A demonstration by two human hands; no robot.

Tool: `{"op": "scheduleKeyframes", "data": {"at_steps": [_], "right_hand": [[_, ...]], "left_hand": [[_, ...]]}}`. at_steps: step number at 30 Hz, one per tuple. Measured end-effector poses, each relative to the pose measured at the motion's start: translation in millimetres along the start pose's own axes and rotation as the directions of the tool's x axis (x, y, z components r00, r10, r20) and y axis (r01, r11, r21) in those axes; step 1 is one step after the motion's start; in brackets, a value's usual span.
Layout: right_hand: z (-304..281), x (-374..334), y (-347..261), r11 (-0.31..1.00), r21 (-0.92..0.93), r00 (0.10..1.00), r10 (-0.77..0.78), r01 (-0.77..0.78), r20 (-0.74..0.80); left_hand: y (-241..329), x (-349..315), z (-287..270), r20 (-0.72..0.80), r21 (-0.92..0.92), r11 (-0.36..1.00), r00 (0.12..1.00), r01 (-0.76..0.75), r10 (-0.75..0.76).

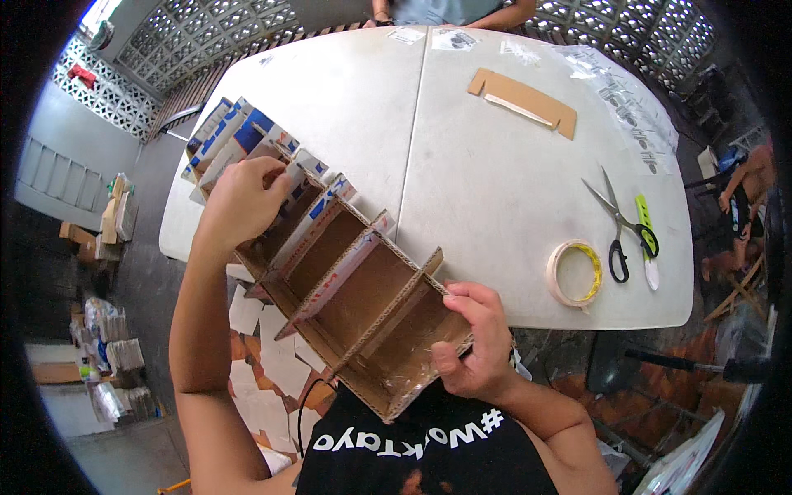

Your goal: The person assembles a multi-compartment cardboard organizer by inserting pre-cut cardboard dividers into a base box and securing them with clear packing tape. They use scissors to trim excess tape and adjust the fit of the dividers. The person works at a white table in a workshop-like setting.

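Note:
A long cardboard box (384,276) with slotted cross dividers lies slantwise in front of me, its far end over the table and its near end against my body. My right hand (478,342) grips the near right corner, thumb inside and fingers on the outer wall. My left hand (246,198) is curled over the far part, its fingers pinched at a cardboard divider (293,186); the fingertips are partly hidden. Several printed dividers with blue and white faces (235,136) stand close together at the far end.
On the white table (462,198) are a notched cardboard strip (528,103), a tape roll (575,274), black-handled scissors (619,223) and a green-and-white cutter (646,239). Plastic wrap (623,107) lies along the right edge. A person (454,12) sits across; another (747,198) is at right.

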State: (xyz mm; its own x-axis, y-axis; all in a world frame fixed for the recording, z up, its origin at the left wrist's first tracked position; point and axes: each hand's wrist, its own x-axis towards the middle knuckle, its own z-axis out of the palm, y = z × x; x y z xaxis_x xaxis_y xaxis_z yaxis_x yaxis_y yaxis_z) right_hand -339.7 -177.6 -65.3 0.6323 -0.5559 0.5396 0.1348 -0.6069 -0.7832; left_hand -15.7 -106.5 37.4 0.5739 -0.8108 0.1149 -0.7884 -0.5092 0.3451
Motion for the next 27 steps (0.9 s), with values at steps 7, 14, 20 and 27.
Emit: {"op": "scheduleKeyframes", "data": {"at_steps": [7, 14, 20, 27], "right_hand": [[12, -3, -6, 0.922, 0.372, 0.880, -0.085, -0.108, 0.467], [11, 21, 14, 0.950, 0.192, 0.922, 0.170, -0.247, 0.347], [7, 31, 17, 0.663, 0.432, 0.791, 0.513, -0.612, 0.334], [-19, 27, 20, 0.805, 0.440, 0.902, 0.430, -0.399, 0.032]], "left_hand": [[-43, -1, 12, 0.071, -0.208, 0.966, 0.982, -0.156, 0.174], [-33, -8, 20, 0.131, -0.059, 0.994, 0.987, -0.087, 0.094], [-50, 14, 34, 0.086, 0.037, 0.985, 0.983, -0.167, 0.164], [-52, 41, 45, -0.027, 0.135, 0.991, 1.000, -0.003, 0.007]]}}
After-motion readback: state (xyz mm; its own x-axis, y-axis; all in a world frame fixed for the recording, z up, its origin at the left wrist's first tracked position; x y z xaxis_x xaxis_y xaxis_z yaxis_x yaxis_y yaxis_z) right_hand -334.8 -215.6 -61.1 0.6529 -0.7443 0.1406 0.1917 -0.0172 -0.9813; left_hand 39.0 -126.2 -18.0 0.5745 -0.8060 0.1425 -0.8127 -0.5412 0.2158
